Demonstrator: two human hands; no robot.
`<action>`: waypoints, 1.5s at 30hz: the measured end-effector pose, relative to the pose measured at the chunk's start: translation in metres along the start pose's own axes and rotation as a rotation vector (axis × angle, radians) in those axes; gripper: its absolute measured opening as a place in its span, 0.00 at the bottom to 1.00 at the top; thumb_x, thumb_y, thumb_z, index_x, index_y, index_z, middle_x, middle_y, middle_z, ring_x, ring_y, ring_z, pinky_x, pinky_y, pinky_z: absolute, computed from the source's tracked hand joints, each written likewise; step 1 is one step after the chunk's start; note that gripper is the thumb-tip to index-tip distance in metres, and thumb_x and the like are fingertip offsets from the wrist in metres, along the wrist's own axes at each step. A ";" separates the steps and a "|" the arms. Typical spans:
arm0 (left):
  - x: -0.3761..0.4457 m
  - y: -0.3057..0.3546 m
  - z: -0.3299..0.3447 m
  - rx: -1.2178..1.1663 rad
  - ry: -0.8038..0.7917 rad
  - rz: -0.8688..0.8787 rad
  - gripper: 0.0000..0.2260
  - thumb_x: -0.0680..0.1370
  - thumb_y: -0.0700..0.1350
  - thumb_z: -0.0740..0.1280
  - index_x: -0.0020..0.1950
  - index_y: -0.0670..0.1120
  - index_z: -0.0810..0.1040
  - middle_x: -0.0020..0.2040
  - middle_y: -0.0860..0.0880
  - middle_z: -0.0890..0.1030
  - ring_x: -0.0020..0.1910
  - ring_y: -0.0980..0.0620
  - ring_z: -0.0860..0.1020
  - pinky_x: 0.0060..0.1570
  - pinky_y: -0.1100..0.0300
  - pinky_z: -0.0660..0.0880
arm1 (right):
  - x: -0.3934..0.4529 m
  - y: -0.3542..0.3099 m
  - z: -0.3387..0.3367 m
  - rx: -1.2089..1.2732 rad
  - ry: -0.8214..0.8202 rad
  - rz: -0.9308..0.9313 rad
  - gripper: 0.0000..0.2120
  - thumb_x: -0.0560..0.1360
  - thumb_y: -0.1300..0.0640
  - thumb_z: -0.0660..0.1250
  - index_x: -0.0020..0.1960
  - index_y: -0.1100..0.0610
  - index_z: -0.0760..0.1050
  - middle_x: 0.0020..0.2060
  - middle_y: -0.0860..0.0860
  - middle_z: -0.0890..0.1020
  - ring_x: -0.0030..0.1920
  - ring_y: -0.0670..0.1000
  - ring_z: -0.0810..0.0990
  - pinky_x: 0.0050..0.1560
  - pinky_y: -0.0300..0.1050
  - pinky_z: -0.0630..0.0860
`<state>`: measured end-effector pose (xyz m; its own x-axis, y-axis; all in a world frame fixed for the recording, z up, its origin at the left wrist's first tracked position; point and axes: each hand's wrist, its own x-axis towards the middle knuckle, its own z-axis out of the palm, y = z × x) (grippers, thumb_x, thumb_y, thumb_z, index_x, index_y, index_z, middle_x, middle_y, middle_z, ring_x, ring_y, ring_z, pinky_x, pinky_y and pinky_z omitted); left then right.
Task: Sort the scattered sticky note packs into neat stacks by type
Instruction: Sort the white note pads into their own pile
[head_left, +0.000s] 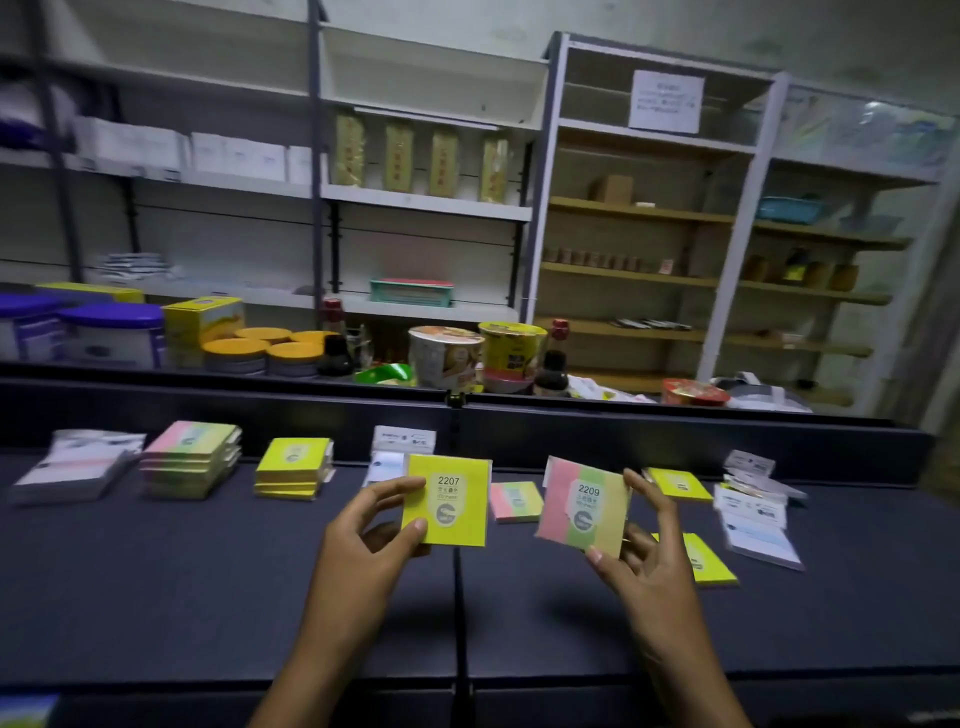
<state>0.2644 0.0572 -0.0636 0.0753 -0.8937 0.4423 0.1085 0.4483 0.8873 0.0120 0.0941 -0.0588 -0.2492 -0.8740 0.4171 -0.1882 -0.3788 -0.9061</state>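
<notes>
My left hand (374, 525) holds up a yellow sticky note pack (447, 501) marked 2207. My right hand (641, 545) holds a pink, green and tan striped pack (582, 506) marked 2209. On the dark shelf top at the left stand three stacks: white packs (78, 465), striped packs (192, 460) and yellow packs (293, 467). Loose packs lie behind and right of my hands: a striped one (515, 500), two yellow ones (680, 483) (711, 564), and white ones (756, 512). Another white pack (400, 447) is partly hidden behind the yellow pack I hold.
A raised dark ledge (675, 421) runs behind the packs. Beyond it sit tubs with purple lids (111, 332), orange-lidded jars (262, 348), noodle cups (447, 353) and sauce bottles (553, 364). Shelving units (644, 208) line the back wall.
</notes>
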 end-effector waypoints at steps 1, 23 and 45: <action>-0.005 0.003 -0.009 0.013 0.012 0.000 0.15 0.75 0.33 0.70 0.55 0.52 0.82 0.53 0.55 0.83 0.47 0.52 0.85 0.41 0.62 0.81 | -0.002 -0.001 0.008 -0.002 -0.023 -0.001 0.38 0.72 0.75 0.68 0.68 0.39 0.65 0.47 0.53 0.85 0.50 0.49 0.85 0.44 0.39 0.80; -0.001 0.038 -0.224 0.182 0.214 0.017 0.20 0.73 0.32 0.72 0.57 0.54 0.81 0.55 0.57 0.83 0.50 0.54 0.84 0.46 0.65 0.80 | 0.000 -0.019 0.225 0.098 -0.247 -0.078 0.38 0.71 0.74 0.70 0.67 0.38 0.67 0.52 0.49 0.81 0.51 0.43 0.83 0.44 0.35 0.79; 0.078 0.002 -0.368 0.118 0.310 -0.007 0.20 0.73 0.27 0.69 0.57 0.50 0.80 0.53 0.51 0.84 0.50 0.51 0.84 0.47 0.62 0.81 | 0.100 -0.009 0.448 -0.135 -0.393 0.012 0.25 0.72 0.63 0.74 0.63 0.46 0.71 0.49 0.50 0.79 0.45 0.46 0.80 0.45 0.43 0.80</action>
<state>0.6357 -0.0048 -0.0760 0.3752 -0.8401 0.3917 -0.0045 0.4210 0.9071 0.4147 -0.1268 -0.0407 0.1243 -0.9378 0.3243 -0.3173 -0.3472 -0.8825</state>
